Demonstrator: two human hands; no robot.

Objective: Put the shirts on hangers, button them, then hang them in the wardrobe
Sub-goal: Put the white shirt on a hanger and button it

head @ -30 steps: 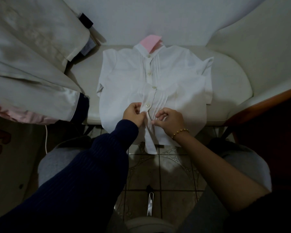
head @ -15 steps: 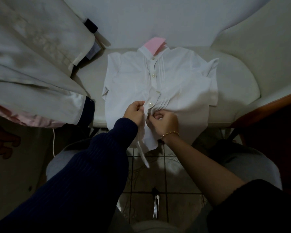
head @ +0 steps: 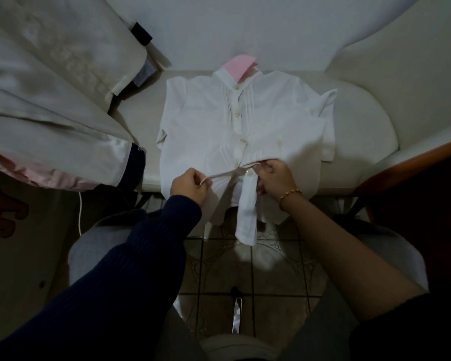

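A white short-sleeved shirt [head: 206, 121] lies front-up on the cream seat of an armchair [head: 367, 136], its buttons closed down the placket. A pink hanger [head: 241, 66] shows at the collar. My left hand [head: 189, 186] pinches one end of a thin white tie strip at the shirt's lower left. My right hand [head: 275, 177] grips the other end and the shirt's lower placket near the bottom button. The strip is stretched between both hands. A long white tab of the shirt hangs off the seat edge over the floor.
A pile of pale garments [head: 50, 95] with a pink one beneath drapes over the left armrest. A wooden edge [head: 412, 162] runs at the right. Tiled floor [head: 219, 269] lies between my knees, with a small shiny object [head: 237, 319] on it.
My hands have moved apart from the bottom button. The left hand drew a thin strip out to the left, and it now stretches between both hands. The camera shifted slightly.
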